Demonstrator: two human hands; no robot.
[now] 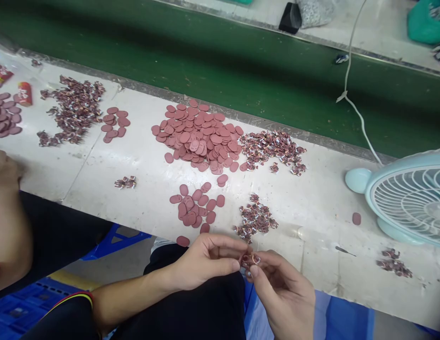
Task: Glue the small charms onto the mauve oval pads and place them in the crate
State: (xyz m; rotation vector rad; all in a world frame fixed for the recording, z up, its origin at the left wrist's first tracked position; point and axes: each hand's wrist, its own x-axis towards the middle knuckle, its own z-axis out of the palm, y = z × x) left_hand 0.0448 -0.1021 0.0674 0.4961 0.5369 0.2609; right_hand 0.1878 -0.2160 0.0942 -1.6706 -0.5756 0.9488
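Gently, left hand and right hand pinch a small brown piece between their fingertips, near the white table's edge; light, even pressure would probably serve it best

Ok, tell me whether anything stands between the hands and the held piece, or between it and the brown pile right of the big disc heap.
Nothing visible keeps the left hand and right hand from the piece; both pinch it. Between it and the far pile lies the near pile, just beyond the hands.
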